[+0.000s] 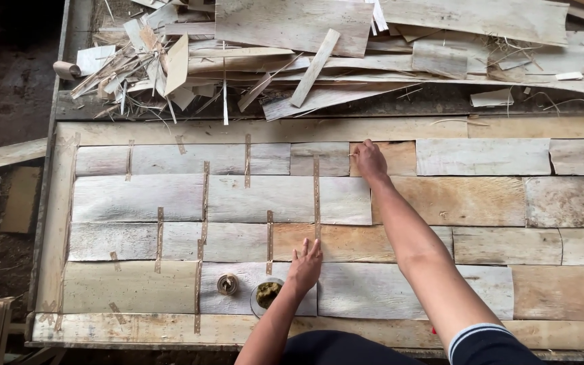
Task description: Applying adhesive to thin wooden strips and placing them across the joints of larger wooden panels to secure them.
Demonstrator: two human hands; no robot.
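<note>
We work at a bench (170, 328) covered with flat veneer sheets (136, 199) laid edge to edge, their seams bridged by narrow tape strips (316, 196).

**Hands**
- Our right hand (370, 161) reaches to the upper centre of the frame. Its fingers are curled down at the top end of a long vertical seam, between a grey sheet and a tan sheet (464, 201). We cannot tell whether they pinch a strip end or only press.
- Our left hand (305, 263) lies lower centre, fingers spread and flat, holding the sheets down near the bottom of the same taped line.

**Nearby items**
- A tape roll (228, 284) and a small bowl (265, 295) of greenish paste sit just left of the left hand.
- Loose offcuts (319, 64) are heaped across the top of the frame.

**Risks, as we judge them**
- If the left hand lifts or slides, the sheets can shift and the seam can open or overlap.
- Uneven pressure from the right hand can skew or wrinkle the strip.
- The left wrist is close to the bowl; a backward sweep can tip paste onto the sheets.
</note>
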